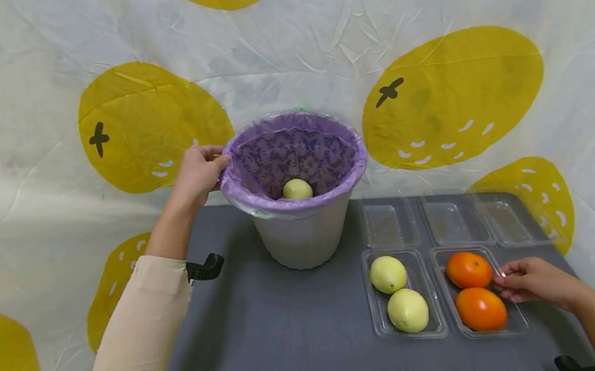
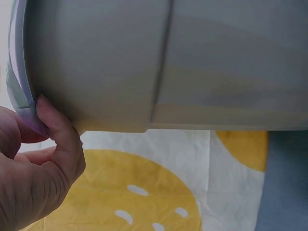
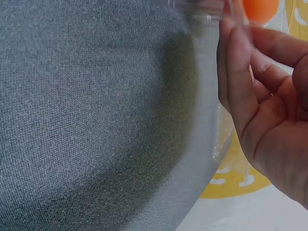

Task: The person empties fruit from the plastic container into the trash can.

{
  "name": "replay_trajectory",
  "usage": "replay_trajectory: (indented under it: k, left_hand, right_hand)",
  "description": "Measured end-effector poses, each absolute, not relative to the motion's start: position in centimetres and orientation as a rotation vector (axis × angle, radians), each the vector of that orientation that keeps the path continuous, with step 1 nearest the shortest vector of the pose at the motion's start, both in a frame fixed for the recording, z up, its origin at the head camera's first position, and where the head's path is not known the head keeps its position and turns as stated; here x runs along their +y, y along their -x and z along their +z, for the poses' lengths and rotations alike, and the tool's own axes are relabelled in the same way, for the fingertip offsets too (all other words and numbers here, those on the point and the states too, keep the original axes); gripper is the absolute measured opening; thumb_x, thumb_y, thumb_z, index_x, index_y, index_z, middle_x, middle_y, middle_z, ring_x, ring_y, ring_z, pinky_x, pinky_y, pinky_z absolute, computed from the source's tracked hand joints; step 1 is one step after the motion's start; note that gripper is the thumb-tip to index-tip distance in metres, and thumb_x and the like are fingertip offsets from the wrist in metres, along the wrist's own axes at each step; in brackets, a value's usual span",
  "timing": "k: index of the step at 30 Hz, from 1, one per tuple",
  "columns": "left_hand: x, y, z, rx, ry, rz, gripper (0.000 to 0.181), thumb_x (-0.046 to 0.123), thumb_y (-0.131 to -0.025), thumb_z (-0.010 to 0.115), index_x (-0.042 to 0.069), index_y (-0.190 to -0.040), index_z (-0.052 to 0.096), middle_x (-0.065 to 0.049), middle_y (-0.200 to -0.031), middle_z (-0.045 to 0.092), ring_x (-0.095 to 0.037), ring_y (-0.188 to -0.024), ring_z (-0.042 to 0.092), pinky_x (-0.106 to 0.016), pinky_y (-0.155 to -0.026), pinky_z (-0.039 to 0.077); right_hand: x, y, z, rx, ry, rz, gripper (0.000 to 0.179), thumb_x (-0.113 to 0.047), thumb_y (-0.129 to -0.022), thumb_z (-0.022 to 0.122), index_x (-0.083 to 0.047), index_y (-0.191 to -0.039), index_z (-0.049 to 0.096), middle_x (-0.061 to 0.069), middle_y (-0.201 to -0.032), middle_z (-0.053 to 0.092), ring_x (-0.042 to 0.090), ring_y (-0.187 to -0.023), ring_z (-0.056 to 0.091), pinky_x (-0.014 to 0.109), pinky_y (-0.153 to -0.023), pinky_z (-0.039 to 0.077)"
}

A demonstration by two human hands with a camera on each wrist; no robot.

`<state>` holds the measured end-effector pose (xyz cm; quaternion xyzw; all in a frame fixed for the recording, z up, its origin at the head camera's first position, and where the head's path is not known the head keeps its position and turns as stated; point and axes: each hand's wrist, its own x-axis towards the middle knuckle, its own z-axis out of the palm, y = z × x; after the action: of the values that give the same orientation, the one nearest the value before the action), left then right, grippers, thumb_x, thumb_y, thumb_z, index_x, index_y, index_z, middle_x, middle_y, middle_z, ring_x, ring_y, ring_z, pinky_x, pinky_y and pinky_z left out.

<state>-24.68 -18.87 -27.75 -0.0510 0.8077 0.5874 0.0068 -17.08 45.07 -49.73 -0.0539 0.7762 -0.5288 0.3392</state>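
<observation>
My left hand [image 1: 199, 173] grips the left rim of an off-white bin [image 1: 304, 240], its thumb and fingers pinching the purple bin liner [image 1: 350, 188] folded over that rim. In the left wrist view, the fingers [image 2: 60, 130] curl under the rim against the bin's outer wall. One pale yellow-green round fruit [image 1: 297, 190] is visible inside the liner. At the right, my right hand [image 1: 534, 282] pinches the right edge of a see-through plastic box [image 1: 517, 325] holding two oranges [image 1: 469, 270]. The right wrist view shows the fingertips [image 3: 239, 43] on the plastic edge.
Beside the orange box stands another see-through box [image 1: 437, 328] with two pale yellow-green fruits [image 1: 408, 310]. Several see-through lids or trays [image 1: 389, 224] lie behind them on the grey tabletop [image 1: 293, 345]. A white cloth [image 1: 286, 40] with yellow fruit prints hangs behind.
</observation>
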Motion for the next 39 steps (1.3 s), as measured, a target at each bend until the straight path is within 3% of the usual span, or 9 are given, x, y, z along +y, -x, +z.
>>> replay_trajectory:
  k: [16,39]
  left_hand:
    - [-19.1,24.5,-27.9,2.546,0.177,1.820,0.043,0.016,-0.108,0.053,-0.003,-0.147,0.052,-0.012,-0.118,0.056,-0.006,-0.073,0.066,-0.021,-0.063,0.060]
    - [-18.9,24.7,-27.9,2.557,0.179,1.812,0.043,0.017,-0.108,0.054,-0.002,-0.146,0.054,-0.012,-0.118,0.057,-0.006,-0.073,0.065,-0.020,-0.063,0.060]
  right_hand:
    - [45.0,17.0,-48.9,2.098,0.143,-1.361,0.022,0.001,-0.107,0.048,0.016,-0.108,0.064,0.000,-0.092,0.073,0.008,-0.080,0.071,0.026,-0.073,0.063]
    - [42.0,19.6,-42.4,2.349,0.195,-1.264,0.033,-0.008,-0.107,0.055,0.023,-0.119,0.057,0.002,-0.094,0.074,0.012,-0.080,0.072,0.027,-0.074,0.064]
